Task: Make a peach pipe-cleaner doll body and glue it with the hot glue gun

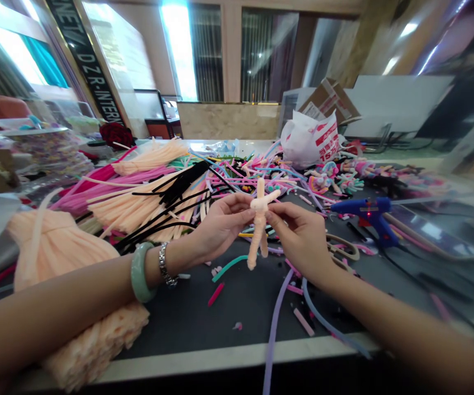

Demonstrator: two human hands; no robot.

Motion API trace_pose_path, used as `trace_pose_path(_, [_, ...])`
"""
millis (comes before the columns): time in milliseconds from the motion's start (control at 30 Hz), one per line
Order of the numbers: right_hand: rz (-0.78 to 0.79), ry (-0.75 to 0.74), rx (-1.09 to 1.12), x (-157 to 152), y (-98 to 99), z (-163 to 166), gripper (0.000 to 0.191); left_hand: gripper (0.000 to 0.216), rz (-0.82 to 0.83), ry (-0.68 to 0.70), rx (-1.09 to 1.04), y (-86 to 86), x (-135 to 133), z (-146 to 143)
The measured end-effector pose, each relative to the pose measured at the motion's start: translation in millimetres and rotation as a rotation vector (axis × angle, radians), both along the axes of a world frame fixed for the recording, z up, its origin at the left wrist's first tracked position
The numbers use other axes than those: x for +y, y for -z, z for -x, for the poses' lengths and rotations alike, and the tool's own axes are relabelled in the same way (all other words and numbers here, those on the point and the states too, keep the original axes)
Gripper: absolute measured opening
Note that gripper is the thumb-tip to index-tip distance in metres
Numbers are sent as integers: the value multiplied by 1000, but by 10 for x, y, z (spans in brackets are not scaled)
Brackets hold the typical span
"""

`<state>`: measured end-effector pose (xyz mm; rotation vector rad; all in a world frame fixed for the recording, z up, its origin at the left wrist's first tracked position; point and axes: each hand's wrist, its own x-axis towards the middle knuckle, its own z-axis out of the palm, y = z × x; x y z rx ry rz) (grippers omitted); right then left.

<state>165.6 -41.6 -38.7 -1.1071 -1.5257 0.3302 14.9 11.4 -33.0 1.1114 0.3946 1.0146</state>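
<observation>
Held up over the table is a small peach pipe-cleaner figure (259, 227) with a twisted body, two short arms and two legs. My left hand (223, 222) pinches its left side between thumb and fingers, and my right hand (298, 238) grips it from the other side. A jade bangle (140, 272) and a silver chain bracelet (163, 265) sit on my left wrist. Just behind my left hand lie bundles of peach pipe cleaners (146, 197) and black pipe cleaners (179, 184). Scissors (342, 249) lie near my right hand.
A blue glue gun (371, 216) rests right of my hands, with its black cord trailing away. Loose pipe-cleaner pieces cover the dark tabletop (179, 312). Finished colourful figures (323, 178), a white plastic bag (309, 140) and a cardboard box (329, 99) stand behind.
</observation>
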Motion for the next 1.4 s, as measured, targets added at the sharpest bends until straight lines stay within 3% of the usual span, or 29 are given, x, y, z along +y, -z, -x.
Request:
trace_pose_path(367, [5, -33, -4, -18, -51, -7, 13, 19, -167, -30, 24, 63, 49, 4])
trace_pose_path(533, [11, -22, -47, 18, -24, -31, 13, 21, -347, -129, 199, 18, 69, 33])
trace_pose_path(700, [-24, -22, -74, 36, -16, -54, 10, 27, -620, -307, 536, -71, 87, 89])
trace_pose_path(933, [-65, 1, -154, 50, -53, -63, 11, 19, -859, -314, 685, -171, 67, 111])
trace_pose_path(1200, [-196, 64, -375, 51, -78, -79, 8, 13, -741, -286, 769, -217, 44, 135])
trace_pose_path(1400, [-77, -5, -373, 38, -98, -52, 6, 16, -542, -170, 706, -208, 40, 119])
